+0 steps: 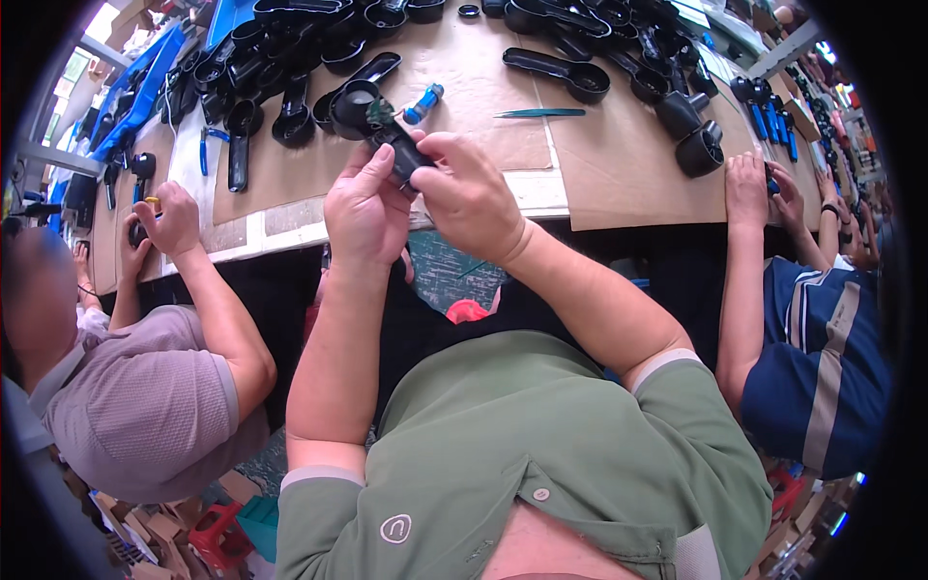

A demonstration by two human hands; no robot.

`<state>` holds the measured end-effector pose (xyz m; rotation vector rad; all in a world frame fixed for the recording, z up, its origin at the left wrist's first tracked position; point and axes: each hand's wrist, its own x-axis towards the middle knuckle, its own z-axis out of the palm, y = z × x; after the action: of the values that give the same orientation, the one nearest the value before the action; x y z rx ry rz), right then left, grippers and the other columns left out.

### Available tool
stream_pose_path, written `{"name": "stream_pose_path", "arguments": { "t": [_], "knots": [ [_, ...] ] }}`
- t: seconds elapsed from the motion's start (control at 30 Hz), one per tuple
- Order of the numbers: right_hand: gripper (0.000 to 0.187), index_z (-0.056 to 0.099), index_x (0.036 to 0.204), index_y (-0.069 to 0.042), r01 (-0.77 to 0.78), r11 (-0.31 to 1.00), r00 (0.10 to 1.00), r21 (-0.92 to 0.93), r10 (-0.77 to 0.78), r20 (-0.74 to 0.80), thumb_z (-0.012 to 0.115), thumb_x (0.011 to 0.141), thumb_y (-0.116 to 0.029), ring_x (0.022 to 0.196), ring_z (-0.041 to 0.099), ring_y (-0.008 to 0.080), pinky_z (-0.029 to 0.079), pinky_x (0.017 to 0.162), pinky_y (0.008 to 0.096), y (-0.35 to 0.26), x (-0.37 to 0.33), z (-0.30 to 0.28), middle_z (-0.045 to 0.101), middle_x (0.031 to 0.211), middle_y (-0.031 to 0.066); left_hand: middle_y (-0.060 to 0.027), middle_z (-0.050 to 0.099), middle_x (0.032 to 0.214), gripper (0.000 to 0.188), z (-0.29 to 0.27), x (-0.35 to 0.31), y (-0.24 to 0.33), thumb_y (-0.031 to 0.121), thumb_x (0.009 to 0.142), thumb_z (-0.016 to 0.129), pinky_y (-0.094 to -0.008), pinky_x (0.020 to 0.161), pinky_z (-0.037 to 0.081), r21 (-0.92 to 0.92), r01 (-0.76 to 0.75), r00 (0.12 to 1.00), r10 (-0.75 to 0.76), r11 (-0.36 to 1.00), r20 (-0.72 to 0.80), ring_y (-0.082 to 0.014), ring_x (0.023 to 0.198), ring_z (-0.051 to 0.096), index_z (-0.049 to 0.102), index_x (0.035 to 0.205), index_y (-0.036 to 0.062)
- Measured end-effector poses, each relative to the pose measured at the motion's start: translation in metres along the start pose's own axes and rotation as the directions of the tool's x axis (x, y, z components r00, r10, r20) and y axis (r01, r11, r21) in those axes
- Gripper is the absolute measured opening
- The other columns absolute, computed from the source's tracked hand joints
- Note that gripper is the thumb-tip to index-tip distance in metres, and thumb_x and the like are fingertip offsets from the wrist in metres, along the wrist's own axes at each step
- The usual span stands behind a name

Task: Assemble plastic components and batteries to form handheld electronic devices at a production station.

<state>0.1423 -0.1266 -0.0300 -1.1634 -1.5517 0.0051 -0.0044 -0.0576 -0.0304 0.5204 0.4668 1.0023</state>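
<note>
"Who has hold of it, from where you stand?"

"Both hands. Just over the near edge of the worktop (280, 220), the left hand (367, 208) cups the black handle (400, 152) from the near side, thumb laid along it. The right hand (464, 184) has finger and thumb closed on its near end."

"And which way does it lie?"

"Slantwise. Its long axis runs from the right fingers away and leftward, toward the worktop's far left corner. So the right hand is nearer the narrow end, and the round head (355, 100) points off beyond the left thumb."

"What about the green board (380, 111)?"

"Up at the neck, beside the head and past the left thumb's tip. Whether it's seated or loose, I can't tell."

"Further out?"

"A blue tube (423, 103) just beyond the right hand; I can't see whether a wire joins it to the board. Green tweezers (539, 112) lie to its right, roughly crosswise, then a lone black shell (556, 72), and a heap of shells (551, 19) toward the worktop's far side."
</note>
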Motion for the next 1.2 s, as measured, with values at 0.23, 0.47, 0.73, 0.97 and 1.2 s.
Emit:
{"name": "stream_pose_path", "arguments": {
  "t": [0.23,0.47,0.73,0.97,1.2],
  "knots": [
    [0.016,0.077,0.1,-0.005,0.022,0.998,1.0,-0.059,-0.023,-0.019,0.077,0.084,-0.003,0.092,0.069,0.0273,0.056,0.088,0.0367,0.007,0.021,-0.003,0.071,0.112,0.0102,-0.0249,0.073,0.118,0.026,-0.02,0.003,0.021,0.011,0.115,0.05,-0.0403,0.083,0.064,0.098,0.008,0.999,-0.013,0.995,0.048,-0.0318,0.099,0.076,0.057,0.133,-0.0067],
    [0.008,0.08,0.092,-0.006,0.057,0.989,0.995,-0.134,-0.044,0.093,0.075,0.088,-0.01,0.087,0.069,0.0266,0.056,0.085,0.0354,0.035,0.05,0.02,0.073,0.1,0.0059,-0.024,0.072,0.118,0.031,-0.029,0.007,0.022,0.018,0.117,0.047,-0.0373,0.077,0.064,-0.012,0.061,0.998,-0.061,0.998,-0.014,-0.0315,0.096,0.076,0.057,0.133,-0.0066],
    [0.017,0.084,0.092,-0.006,-0.107,0.982,0.954,-0.153,0.145,0.264,0.071,0.091,-0.018,0.081,0.071,0.0252,0.057,0.079,0.0356,0.041,0.056,0.043,0.076,0.09,0.0051,-0.0188,0.072,0.112,0.036,-0.032,0.01,0.023,0.025,0.116,0.049,-0.0281,0.062,0.057,-0.127,0.13,0.991,-0.13,0.983,0.007,-0.0253,0.086,0.07,0.058,0.132,-0.0057],
    [0.018,0.085,0.094,-0.007,-0.087,0.978,0.956,-0.189,0.135,0.259,0.071,0.091,-0.018,0.079,0.071,0.0244,0.058,0.077,0.0355,0.041,0.052,0.045,0.078,0.092,0.0045,-0.014,0.071,0.106,0.034,-0.029,0.011,0.022,0.025,0.114,0.051,-0.0253,0.055,0.048,-0.126,0.138,0.99,-0.14,0.982,-0.007,-0.0198,0.078,0.062,0.06,0.13,-0.0049],
    [0.018,0.084,0.091,-0.009,-0.045,0.97,0.967,-0.237,0.102,0.234,0.069,0.091,-0.019,0.078,0.071,0.0255,0.059,0.073,0.0359,0.034,0.05,0.045,0.076,0.091,0.0055,-0.0135,0.069,0.103,0.032,-0.026,0.011,0.023,0.023,0.113,0.051,-0.0238,0.052,0.043,-0.145,0.128,0.991,-0.131,0.981,-0.012,-0.0179,0.075,0.058,0.062,0.126,-0.004]
  ]
}}
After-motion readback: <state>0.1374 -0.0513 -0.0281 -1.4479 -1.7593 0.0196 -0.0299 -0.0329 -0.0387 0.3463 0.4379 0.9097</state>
